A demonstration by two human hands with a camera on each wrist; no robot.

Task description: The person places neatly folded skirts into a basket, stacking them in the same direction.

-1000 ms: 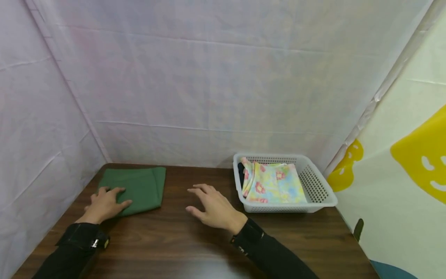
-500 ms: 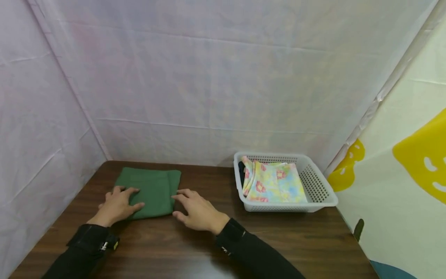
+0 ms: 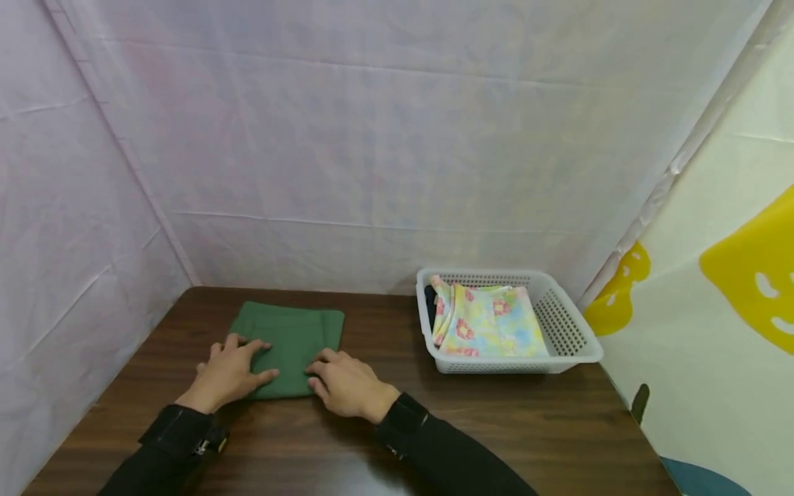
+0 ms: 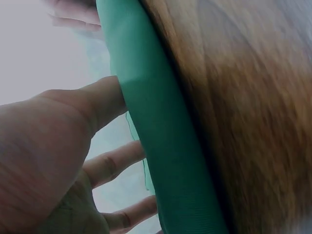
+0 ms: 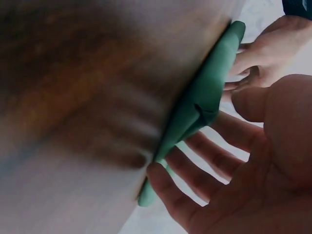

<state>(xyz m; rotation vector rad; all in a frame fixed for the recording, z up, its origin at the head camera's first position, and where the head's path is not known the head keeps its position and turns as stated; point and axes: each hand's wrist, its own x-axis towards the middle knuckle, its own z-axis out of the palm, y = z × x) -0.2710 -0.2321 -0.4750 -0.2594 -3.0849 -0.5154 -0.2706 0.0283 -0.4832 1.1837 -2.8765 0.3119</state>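
Observation:
A folded green cloth (image 3: 288, 337) lies flat on the left half of the table. My left hand (image 3: 228, 377) rests on its near left part, thumb and fingers spread over the top. In the left wrist view, the cloth's thick folded edge (image 4: 156, 117) runs past the fingertips. My right hand (image 3: 350, 386) is at the near right edge of the cloth, its fingertips touching it. From the right wrist, these fingers look extended and only slightly bent, with the cloth's layered side (image 5: 209, 87) parted a little at one corner.
A white perforated plastic basket (image 3: 573, 348) stands at the back right of the brown wooden table (image 3: 496, 420). Inside lies a folded floral cloth (image 3: 490, 324) in pastel colours, beside something dark (image 3: 430, 301). Pale fabric walls (image 3: 372, 172) enclose the table's back and sides.
The green cloth has slid rightward along the table with my left hand on it. My right hand has come left and lowered from above the table to the cloth's right edge.

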